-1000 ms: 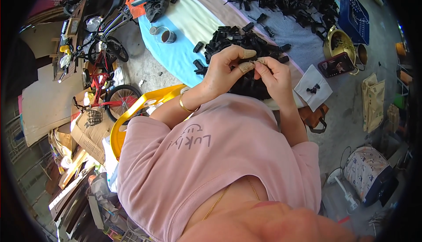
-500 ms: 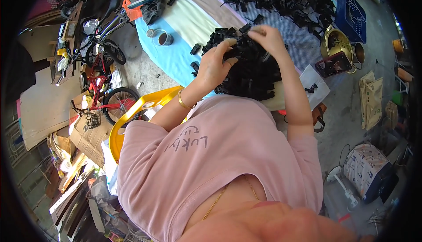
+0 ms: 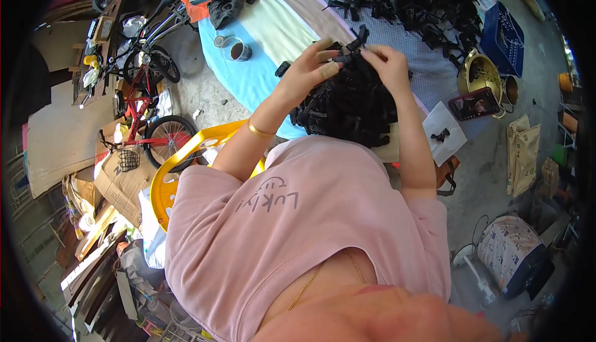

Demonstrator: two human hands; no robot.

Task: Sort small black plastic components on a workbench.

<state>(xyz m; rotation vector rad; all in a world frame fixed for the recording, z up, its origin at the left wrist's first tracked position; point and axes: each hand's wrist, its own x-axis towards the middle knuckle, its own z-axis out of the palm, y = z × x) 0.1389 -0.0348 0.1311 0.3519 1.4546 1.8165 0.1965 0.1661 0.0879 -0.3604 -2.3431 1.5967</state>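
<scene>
A heap of small black plastic pieces [image 3: 347, 109] lies on the cloth right in front of my body. My left hand [image 3: 305, 76] is above its left side, with tan tape round some fingers. Thumb and fingers there close on a small black plastic piece [image 3: 343, 56], partly hidden by the fingertips. From the right, my right hand [image 3: 388, 65] pinches at the same spot, its fingertips at the dark pieces. Another black piece [image 3: 358, 38] sticks up between the two hands; which hand bears it is hard to tell.
Across the striped cloth [image 3: 273, 31] spreads a larger black heap [image 3: 403, 6]. A cup of dark liquid [image 3: 238, 50] stands left. To the right are a phone [image 3: 474, 104], a gold-coloured pot [image 3: 483, 72], a blue basket [image 3: 503, 37] and white paper [image 3: 444, 134]. A yellow chair [image 3: 162, 199] is beside me.
Both hands have come closer together over the heap. A black piece now stands up between them, and my left fingers have opened out slightly. The whole view has shifted a little.
</scene>
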